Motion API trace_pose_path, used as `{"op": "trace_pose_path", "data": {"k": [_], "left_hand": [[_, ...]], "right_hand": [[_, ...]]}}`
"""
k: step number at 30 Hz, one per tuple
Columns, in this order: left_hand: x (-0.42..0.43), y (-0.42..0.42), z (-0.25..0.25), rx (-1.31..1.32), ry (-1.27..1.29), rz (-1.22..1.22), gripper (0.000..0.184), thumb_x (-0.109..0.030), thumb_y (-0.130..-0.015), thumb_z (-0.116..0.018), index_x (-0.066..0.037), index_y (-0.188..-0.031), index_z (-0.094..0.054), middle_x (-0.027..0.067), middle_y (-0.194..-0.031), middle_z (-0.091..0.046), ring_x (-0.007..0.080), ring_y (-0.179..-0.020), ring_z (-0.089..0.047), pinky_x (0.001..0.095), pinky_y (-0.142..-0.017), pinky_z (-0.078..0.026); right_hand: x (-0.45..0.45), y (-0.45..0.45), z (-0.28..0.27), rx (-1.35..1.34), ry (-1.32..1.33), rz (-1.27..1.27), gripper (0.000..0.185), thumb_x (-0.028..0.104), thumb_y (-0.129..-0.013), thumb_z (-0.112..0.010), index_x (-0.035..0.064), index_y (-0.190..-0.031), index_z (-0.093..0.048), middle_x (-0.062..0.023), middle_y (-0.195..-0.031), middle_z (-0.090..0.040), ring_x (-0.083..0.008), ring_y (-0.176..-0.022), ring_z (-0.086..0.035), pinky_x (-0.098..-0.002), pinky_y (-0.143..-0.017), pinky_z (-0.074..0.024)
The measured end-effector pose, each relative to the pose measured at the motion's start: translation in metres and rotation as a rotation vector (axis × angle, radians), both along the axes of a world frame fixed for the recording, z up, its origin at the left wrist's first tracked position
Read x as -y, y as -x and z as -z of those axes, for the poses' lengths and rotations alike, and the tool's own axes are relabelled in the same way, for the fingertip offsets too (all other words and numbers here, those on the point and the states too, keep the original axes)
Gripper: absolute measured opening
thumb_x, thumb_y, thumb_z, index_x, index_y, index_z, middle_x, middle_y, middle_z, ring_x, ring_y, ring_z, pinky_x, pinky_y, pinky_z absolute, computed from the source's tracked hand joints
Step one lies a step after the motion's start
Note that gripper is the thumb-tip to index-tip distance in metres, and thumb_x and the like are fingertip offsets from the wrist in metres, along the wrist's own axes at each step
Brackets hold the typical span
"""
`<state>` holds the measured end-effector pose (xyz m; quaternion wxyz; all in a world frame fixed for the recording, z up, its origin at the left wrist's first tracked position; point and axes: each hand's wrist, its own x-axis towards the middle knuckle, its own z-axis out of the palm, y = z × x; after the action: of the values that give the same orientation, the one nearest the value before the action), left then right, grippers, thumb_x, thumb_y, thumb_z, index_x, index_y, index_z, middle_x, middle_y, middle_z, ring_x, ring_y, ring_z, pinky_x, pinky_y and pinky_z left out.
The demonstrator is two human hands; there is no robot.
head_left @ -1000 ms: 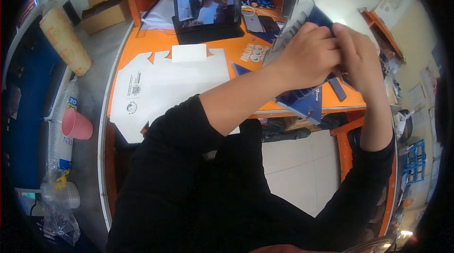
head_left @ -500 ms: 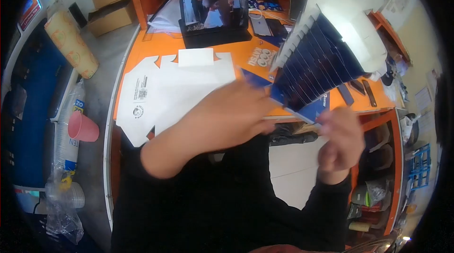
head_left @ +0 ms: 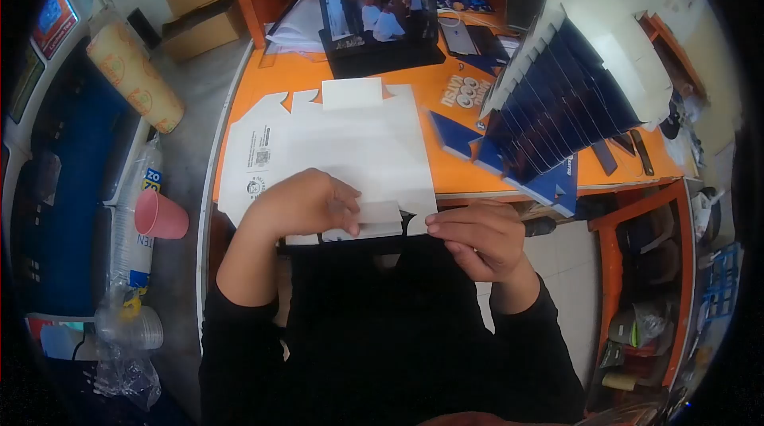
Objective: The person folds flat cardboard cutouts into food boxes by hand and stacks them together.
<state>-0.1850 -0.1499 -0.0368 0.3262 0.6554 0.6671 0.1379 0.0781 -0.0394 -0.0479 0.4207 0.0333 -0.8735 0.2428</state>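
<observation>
A flat white cardboard box blank (head_left: 366, 139) lies printed-side down, with a small logo and code at its left, at the near edge of the orange table. My left hand (head_left: 310, 203) is at its near flap, fingers bent and the thumb against the cardboard. My right hand (head_left: 481, 235) pinches the flap's right-hand tab between thumb and fingers. To the right leans a stack of overlapping dark blue box blanks (head_left: 549, 107), with white inner sides showing on top.
A tablet (head_left: 378, 16) playing a video stands at the back of the orange table (head_left: 270, 76). A phone (head_left: 459, 36) lies beside it. To the left are a pink cup (head_left: 161, 215), stacked plastic cups (head_left: 131, 227), a patterned roll (head_left: 135, 76) and an open carton (head_left: 203, 28).
Both hands have moved left and down from the blue stack to the white blank's near edge. They now hold its near flap and tab. The view has shifted slightly.
</observation>
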Motion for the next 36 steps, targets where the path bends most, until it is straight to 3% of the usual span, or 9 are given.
{"op": "trace_pose_path", "data": {"k": [4,9,14,16,20,27,31,34,36], "left_hand": [[-0.004,0.008,0.001,0.056,-0.013,-0.146,0.023,-0.022,-0.091,-0.063,-0.001,-0.095,-0.07,0.0147,-0.087,-0.069,0.0279,-0.076,-0.063,0.0332,-0.075,-0.048],[0.009,0.028,0.031,0.447,-0.309,-0.373,0.022,-0.018,-0.094,-0.06,0.002,-0.091,-0.067,0.007,-0.076,-0.065,0.0146,-0.071,-0.059,0.0269,-0.07,-0.046],[0.041,0.02,0.02,0.761,-0.339,-0.44,0.017,-0.013,-0.094,-0.062,0.003,-0.089,-0.066,0.0006,-0.078,-0.064,0.0063,-0.072,-0.054,0.0199,-0.068,-0.044],[0.045,0.006,0.031,0.775,-0.332,-0.52,0.016,-0.013,-0.093,-0.063,0.003,-0.09,-0.067,0.0012,-0.079,-0.064,0.0064,-0.074,-0.055,0.0199,-0.069,-0.044],[0.052,-0.016,0.04,0.804,-0.413,-0.668,0.015,-0.013,-0.093,-0.062,0.002,-0.091,-0.067,0.0009,-0.08,-0.064,0.0065,-0.075,-0.054,0.0204,-0.069,-0.044],[0.059,-0.033,0.04,0.677,-0.526,-0.64,0.011,-0.008,-0.091,-0.063,0.002,-0.089,-0.067,0.0018,-0.077,-0.063,0.0077,-0.074,-0.055,0.0213,-0.067,-0.044],[0.057,-0.031,0.03,0.414,-0.617,-0.475,0.007,-0.003,-0.088,-0.063,0.002,-0.087,-0.067,0.0073,-0.074,-0.063,0.0136,-0.067,-0.058,0.0234,-0.063,-0.045],[0.059,-0.034,0.017,0.242,-0.712,-0.367,0.007,0.003,-0.083,-0.062,0.001,-0.086,-0.068,0.0078,-0.072,-0.061,0.0169,-0.065,-0.06,0.0254,-0.06,-0.046],[0.066,-0.03,0.01,0.154,-0.86,-0.274,0.013,0.008,-0.078,-0.061,0.001,-0.084,-0.069,0.0076,-0.071,-0.06,0.0185,-0.064,-0.061,0.027,-0.058,-0.047]], "right_hand": [[-0.001,-0.004,0.007,0.029,0.045,0.026,0.018,0.007,-0.08,-0.067,0.0058,-0.097,-0.071,-0.009,-0.093,-0.073,-0.0207,-0.076,-0.07,-0.0288,-0.067,-0.0535],[0.008,0.001,0.007,-0.033,0.32,0.235,0.024,0.013,-0.078,-0.073,0.0036,-0.1,-0.071,-0.0107,-0.104,-0.07,-0.0299,-0.102,-0.063,-0.0372,-0.089,-0.0469],[0.0,0.022,0.019,-0.05,0.092,0.317,0.034,0.015,-0.077,-0.076,0.0038,-0.107,-0.067,-0.0101,-0.107,-0.068,-0.0327,-0.115,-0.056,-0.0461,-0.101,-0.0375],[-0.01,0.026,0.033,-0.102,0.015,0.19,0.033,0.014,-0.078,-0.076,0.0051,-0.108,-0.066,-0.0088,-0.1,-0.07,-0.0298,-0.107,-0.06,-0.0477,-0.1,-0.0385],[0.027,0.061,0.032,-0.273,0.712,0.253,0.013,0.012,-0.079,-0.076,0.0091,-0.091,-0.071,-0.006,-0.081,-0.07,-0.0211,-0.081,-0.065,-0.0387,-0.092,-0.0424],[0.041,0.074,0.008,-0.132,0.092,0.391,0.021,0.011,-0.068,-0.082,0.011,-0.086,-0.072,-0.0016,-0.074,-0.059,-0.0208,-0.072,-0.054,-0.0307,-0.067,-0.0386],[0.049,0.065,0.001,0.13,-0.019,0.277,0.021,0.011,-0.066,-0.083,0.0162,-0.083,-0.072,0.0002,-0.087,-0.059,-0.021,-0.088,-0.052,-0.0355,-0.079,-0.0355],[0.039,0.064,0.014,0.005,-0.089,0.262,0.037,0.029,-0.075,-0.078,0.0132,-0.107,-0.069,-0.0103,-0.118,-0.055,-0.0276,-0.114,-0.047,-0.0408,-0.098,-0.0322],[0.036,0.059,0.013,-0.144,0.158,0.388,0.059,0.039,-0.081,-0.071,0.0107,-0.128,-0.053,-0.0177,-0.134,-0.041,-0.0328,-0.123,-0.043,-0.0439,-0.106,-0.0261]]}}
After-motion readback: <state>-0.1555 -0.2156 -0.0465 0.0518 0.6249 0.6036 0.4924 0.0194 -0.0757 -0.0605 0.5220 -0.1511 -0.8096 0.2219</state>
